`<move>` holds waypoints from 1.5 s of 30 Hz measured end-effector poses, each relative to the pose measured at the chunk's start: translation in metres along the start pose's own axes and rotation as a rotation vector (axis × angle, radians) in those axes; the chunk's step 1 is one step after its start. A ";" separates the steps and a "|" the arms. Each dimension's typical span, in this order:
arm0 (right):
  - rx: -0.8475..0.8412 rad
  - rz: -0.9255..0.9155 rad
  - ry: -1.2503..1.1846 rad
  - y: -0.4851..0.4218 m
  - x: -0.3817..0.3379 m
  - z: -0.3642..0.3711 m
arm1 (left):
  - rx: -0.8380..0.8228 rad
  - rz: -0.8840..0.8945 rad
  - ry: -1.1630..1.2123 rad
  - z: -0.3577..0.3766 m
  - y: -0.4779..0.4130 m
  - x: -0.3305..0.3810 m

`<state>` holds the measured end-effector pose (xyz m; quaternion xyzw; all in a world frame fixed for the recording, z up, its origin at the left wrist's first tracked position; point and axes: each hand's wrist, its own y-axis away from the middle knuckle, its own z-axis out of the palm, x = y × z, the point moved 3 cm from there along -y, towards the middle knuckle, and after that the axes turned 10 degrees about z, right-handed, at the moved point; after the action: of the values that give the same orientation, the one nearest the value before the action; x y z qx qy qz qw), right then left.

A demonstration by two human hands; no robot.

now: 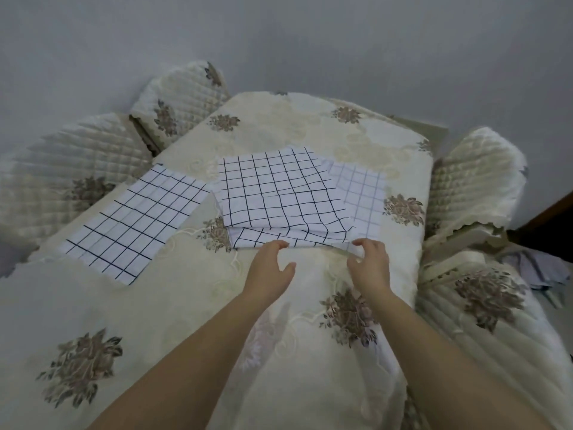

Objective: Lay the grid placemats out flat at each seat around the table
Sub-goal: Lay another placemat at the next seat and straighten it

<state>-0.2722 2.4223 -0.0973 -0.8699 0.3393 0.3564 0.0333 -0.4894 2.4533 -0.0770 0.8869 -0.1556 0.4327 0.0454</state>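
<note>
Two hands at the near edge of the placemat stack (279, 193), mid-frame on the flowered tablecloth (186, 305).
Quilted chairs (77, 169) crowd the table at upper left and right. A flat placemat (136, 221) lies at left, and a paler placemat (362, 193) sits under the stack's right side. The left hand (268, 268) is loose, its fingertips touching the stack's edge; the right hand (370, 265) pinches its near corner. Bare tablecloth fills the lower frame.
</note>
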 end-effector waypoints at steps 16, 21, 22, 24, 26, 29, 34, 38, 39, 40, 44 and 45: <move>0.026 -0.354 0.233 -0.087 -0.004 0.013 | -0.178 0.194 -0.230 0.088 -0.091 0.028; -0.062 -0.446 0.103 -0.069 -0.023 0.009 | -0.061 0.239 -0.314 0.086 -0.098 0.047; -0.055 -0.427 0.072 -0.067 -0.024 0.007 | -0.043 0.227 -0.325 0.084 -0.098 0.048; -0.042 -0.360 -0.022 -0.059 -0.026 0.005 | -0.005 0.193 -0.350 0.077 -0.096 0.049; -0.014 -0.200 -0.154 -0.048 -0.028 0.004 | 0.030 0.164 -0.358 0.071 -0.090 0.049; -0.094 0.265 -0.360 -0.034 -0.030 0.006 | 0.051 0.166 -0.334 0.066 -0.075 0.052; -0.226 0.464 -0.447 -0.020 -0.028 0.007 | -0.183 0.223 -0.211 0.075 -0.041 0.057; -0.174 0.243 -0.215 -0.009 -0.030 -0.014 | -0.300 0.311 -0.060 0.062 -0.024 0.069; -0.195 0.178 -0.185 -0.004 -0.032 -0.021 | -0.262 0.346 -0.053 0.053 -0.023 0.075; -0.224 0.113 -0.147 0.001 -0.034 -0.027 | -0.233 0.378 -0.055 0.045 -0.024 0.080; -0.320 -0.169 0.030 0.027 -0.050 -0.049 | -0.330 0.585 -0.175 0.025 -0.037 0.104; -0.334 -0.234 0.094 0.032 -0.053 -0.052 | -0.386 0.648 -0.266 0.024 -0.039 0.110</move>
<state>-0.2875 2.4121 -0.0186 -0.9124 0.1733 0.3605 -0.0863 -0.3956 2.4592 -0.0034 0.8153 -0.5103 0.2686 0.0519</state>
